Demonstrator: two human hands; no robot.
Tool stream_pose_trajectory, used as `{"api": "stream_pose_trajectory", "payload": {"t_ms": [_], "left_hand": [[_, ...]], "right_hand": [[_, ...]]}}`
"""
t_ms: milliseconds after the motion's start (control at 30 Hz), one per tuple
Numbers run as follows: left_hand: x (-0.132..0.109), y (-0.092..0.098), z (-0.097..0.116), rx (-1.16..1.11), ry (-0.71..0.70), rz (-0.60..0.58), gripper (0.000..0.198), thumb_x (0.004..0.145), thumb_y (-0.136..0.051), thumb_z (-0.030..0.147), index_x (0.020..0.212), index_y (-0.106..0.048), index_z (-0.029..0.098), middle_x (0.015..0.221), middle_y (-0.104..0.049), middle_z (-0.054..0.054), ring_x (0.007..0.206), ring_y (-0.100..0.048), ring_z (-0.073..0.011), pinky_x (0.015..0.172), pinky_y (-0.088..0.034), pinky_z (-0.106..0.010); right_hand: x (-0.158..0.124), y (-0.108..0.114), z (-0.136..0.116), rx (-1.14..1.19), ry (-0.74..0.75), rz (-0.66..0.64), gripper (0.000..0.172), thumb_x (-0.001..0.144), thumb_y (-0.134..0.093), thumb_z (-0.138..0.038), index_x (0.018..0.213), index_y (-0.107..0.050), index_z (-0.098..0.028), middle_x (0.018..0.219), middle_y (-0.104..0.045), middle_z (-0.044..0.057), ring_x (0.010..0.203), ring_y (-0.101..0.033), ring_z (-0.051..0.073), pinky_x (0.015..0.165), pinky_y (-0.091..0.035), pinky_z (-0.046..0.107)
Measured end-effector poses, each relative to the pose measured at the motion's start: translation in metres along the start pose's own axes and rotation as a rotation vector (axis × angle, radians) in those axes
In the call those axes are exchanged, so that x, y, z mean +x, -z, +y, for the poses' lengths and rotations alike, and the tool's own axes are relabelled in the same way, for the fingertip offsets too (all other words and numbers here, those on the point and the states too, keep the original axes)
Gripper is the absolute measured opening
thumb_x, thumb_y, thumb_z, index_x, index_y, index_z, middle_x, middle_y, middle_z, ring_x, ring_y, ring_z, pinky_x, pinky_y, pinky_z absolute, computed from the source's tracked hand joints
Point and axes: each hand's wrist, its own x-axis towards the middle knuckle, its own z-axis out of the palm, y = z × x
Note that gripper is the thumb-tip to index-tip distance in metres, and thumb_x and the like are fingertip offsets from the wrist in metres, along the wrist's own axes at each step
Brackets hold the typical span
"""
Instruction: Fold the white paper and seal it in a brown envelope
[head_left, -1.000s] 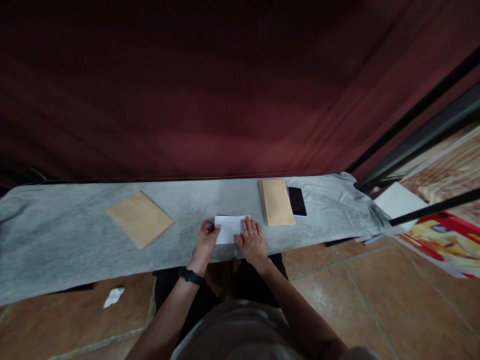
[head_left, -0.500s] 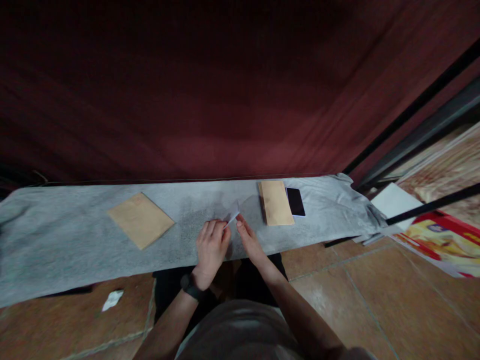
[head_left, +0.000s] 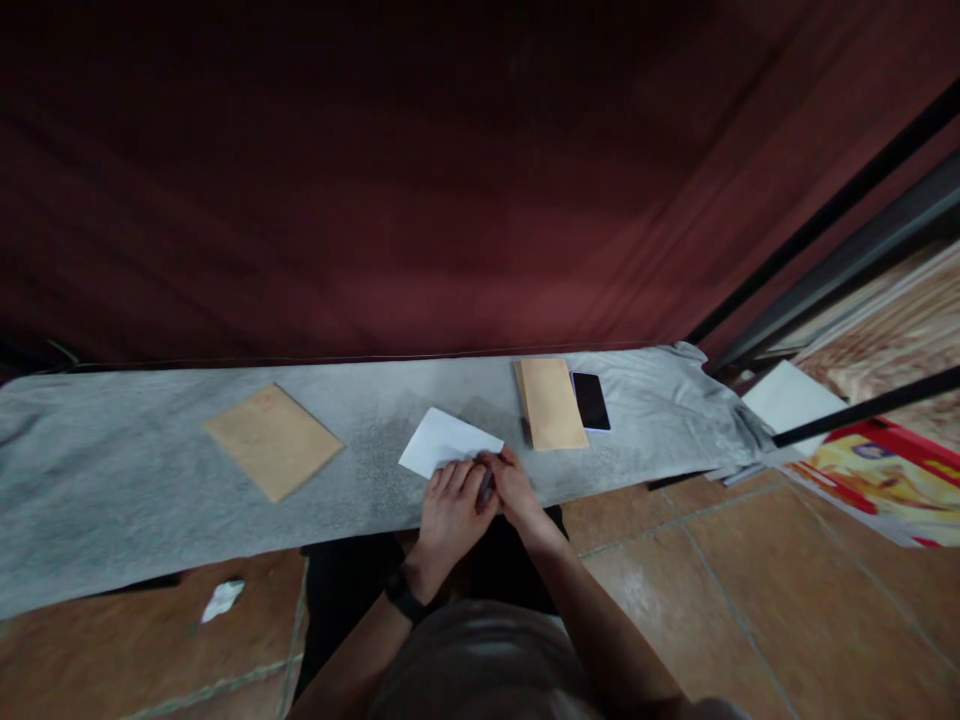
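Observation:
A folded sheet of white paper (head_left: 447,440) is tilted flat, its upper face showing, just above or on the grey cloth. My left hand (head_left: 456,505) has its fingers closed over the near edge of the paper. At the paper's right corner, my right hand (head_left: 514,487) pinches with thumb and fingers. The two hands touch, and a dark patch between them cannot be made out. To the right of my hands lies a stack of brown envelopes (head_left: 553,405). A single brown envelope (head_left: 274,442) rests farther off on the left.
A phone (head_left: 592,401) lies against the right side of the stack. Grey cloth (head_left: 120,470) covers the long narrow bench, backed by a dark red curtain (head_left: 420,200). A crumpled white scrap (head_left: 223,600) is on the tiled floor; a printed box (head_left: 885,480) stands at right.
The white paper has turned from nearly edge-on to face up. My left hand has shifted right, and both hands have come together at its near edge.

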Motion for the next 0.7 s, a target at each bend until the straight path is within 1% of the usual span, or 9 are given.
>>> {"api": "stream_pose_trajectory", "payload": {"t_ms": [67, 167, 233, 300, 400, 500, 600, 667, 700], "left_hand": [[-0.001, -0.005, -0.01, -0.04, 0.033, 0.023, 0.028, 0.094, -0.055, 0.033, 0.115, -0.065, 0.018, 0.114, -0.069, -0.012, 0.109, -0.061, -0.0296, 0.098, -0.047, -0.045], [0.001, -0.016, -0.031, -0.051, 0.085, 0.022, 0.036, 0.097, -0.046, 0.029, 0.128, -0.06, 0.018, 0.133, -0.062, -0.014, 0.126, -0.055, -0.0301, 0.105, -0.045, -0.046], [0.005, -0.028, -0.043, -0.051, 0.094, -0.011, 0.041, 0.098, -0.043, 0.028, 0.136, -0.056, 0.018, 0.143, -0.056, -0.014, 0.135, -0.048, -0.0298, 0.11, -0.042, -0.047], [0.009, -0.041, -0.049, -0.042, 0.093, -0.058, 0.045, 0.099, -0.04, 0.029, 0.141, -0.051, 0.016, 0.15, -0.049, -0.015, 0.142, -0.042, -0.0291, 0.115, -0.038, -0.047], [0.014, -0.057, -0.05, -0.004, 0.098, -0.139, 0.049, 0.101, -0.037, 0.031, 0.146, -0.047, 0.014, 0.155, -0.044, -0.015, 0.147, -0.035, -0.0288, 0.118, -0.033, -0.048], [0.015, -0.066, -0.047, 0.054, 0.093, -0.206, 0.05, 0.102, -0.034, 0.032, 0.147, -0.047, 0.015, 0.157, -0.042, -0.013, 0.149, -0.031, -0.0295, 0.12, -0.028, -0.052], [0.014, -0.069, -0.045, 0.102, 0.079, -0.244, 0.051, 0.102, -0.032, 0.032, 0.148, -0.046, 0.014, 0.158, -0.041, -0.013, 0.15, -0.029, -0.0289, 0.122, -0.022, -0.052], [0.014, -0.069, -0.045, 0.123, 0.079, -0.262, 0.053, 0.101, -0.033, 0.031, 0.15, -0.043, 0.014, 0.159, -0.04, -0.013, 0.151, -0.027, -0.0282, 0.123, -0.02, -0.053], [0.014, -0.07, -0.046, 0.132, 0.079, -0.274, 0.053, 0.1, -0.033, 0.029, 0.151, -0.041, 0.015, 0.159, -0.038, -0.013, 0.151, -0.025, -0.0277, 0.123, -0.02, -0.053]], "right_hand": [[0.012, 0.008, 0.004, -0.219, 0.076, -0.006, 0.019, 0.074, -0.059, -0.035, 0.084, -0.066, -0.02, 0.072, -0.066, -0.002, 0.066, -0.057, 0.014, 0.062, -0.046, 0.024], [0.03, 0.019, 0.009, -0.539, 0.171, 0.023, 0.014, 0.078, -0.055, -0.03, 0.084, -0.063, -0.02, 0.072, -0.066, -0.001, 0.065, -0.057, 0.014, 0.06, -0.046, 0.024], [0.038, 0.021, 0.012, -0.648, 0.195, 0.055, 0.012, 0.081, -0.055, -0.027, 0.085, -0.063, -0.02, 0.073, -0.067, 0.0, 0.066, -0.059, 0.015, 0.061, -0.046, 0.024], [0.043, 0.021, 0.016, -0.733, 0.218, 0.087, 0.016, 0.084, -0.055, -0.023, 0.096, -0.065, -0.019, 0.079, -0.07, 0.003, 0.072, -0.064, 0.017, 0.065, -0.047, 0.025], [0.045, 0.017, 0.02, -0.862, 0.253, 0.124, 0.033, 0.088, -0.054, -0.019, 0.12, -0.062, -0.016, 0.098, -0.073, 0.01, 0.087, -0.068, 0.022, 0.075, -0.051, 0.029], [0.041, 0.016, 0.021, -1.062, 0.327, 0.154, 0.047, 0.093, -0.05, -0.02, 0.139, -0.05, -0.014, 0.118, -0.069, 0.016, 0.099, -0.068, 0.026, 0.083, -0.053, 0.035], [0.035, 0.018, 0.022, -1.318, 0.43, 0.189, 0.05, 0.097, -0.046, -0.022, 0.146, -0.044, -0.012, 0.123, -0.065, 0.019, 0.106, -0.065, 0.028, 0.087, -0.054, 0.038], [0.031, 0.018, 0.022, -1.389, 0.492, 0.179, 0.048, 0.099, -0.042, -0.02, 0.145, -0.045, -0.011, 0.125, -0.063, 0.02, 0.111, -0.062, 0.029, 0.093, -0.053, 0.042], [0.028, 0.018, 0.024, -1.397, 0.528, 0.153, 0.046, 0.099, -0.041, -0.019, 0.145, -0.047, -0.012, 0.129, -0.062, 0.02, 0.116, -0.06, 0.029, 0.097, -0.05, 0.044]]}}
